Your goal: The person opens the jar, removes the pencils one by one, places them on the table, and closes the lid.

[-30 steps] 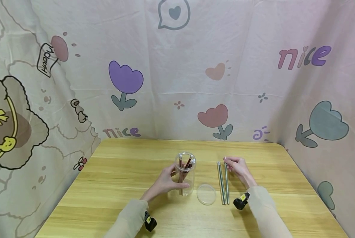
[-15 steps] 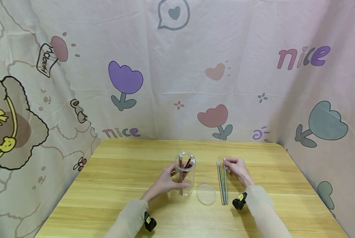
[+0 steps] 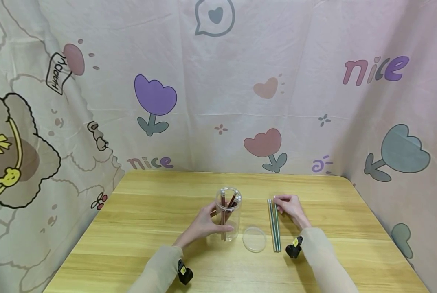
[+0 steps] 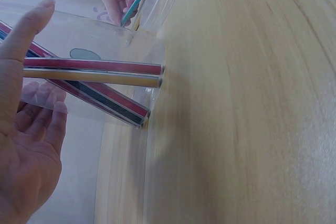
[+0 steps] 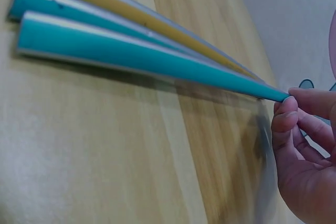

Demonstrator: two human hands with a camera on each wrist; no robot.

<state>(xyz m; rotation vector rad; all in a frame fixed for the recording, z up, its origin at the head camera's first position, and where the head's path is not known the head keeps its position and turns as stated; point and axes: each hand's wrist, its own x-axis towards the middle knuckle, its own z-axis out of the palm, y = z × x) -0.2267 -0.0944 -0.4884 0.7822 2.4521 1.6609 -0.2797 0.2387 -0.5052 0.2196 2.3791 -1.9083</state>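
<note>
My left hand (image 3: 203, 223) grips the side of a clear round jar (image 3: 235, 224) that stands upright on the table. Several pencils (image 3: 222, 215) with white end caps lean inside it; in the left wrist view their red, dark and yellow striped sides (image 4: 100, 66) show through the wall. At the right, my right hand (image 3: 292, 207) pinches the far end of a teal pencil (image 5: 131, 59) between thumb and fingertips. Beside that pencil lie another teal one (image 5: 68, 11) and a yellow one (image 5: 121, 6), almost parallel. The pinched pencil's near end sits close against them.
A clear round lid (image 3: 254, 240) lies flat between the jar and the loose pencils. Underneath is a wood-grain table (image 3: 159, 195), with a patterned cloth (image 3: 218, 101) hanging behind it and at both sides. Each wrist wears a small black camera (image 3: 294, 247).
My right hand has shifted slightly left with the pinched pencil's far end, narrowing the gap to the other two pencils. The left hand and the jar have stayed put.
</note>
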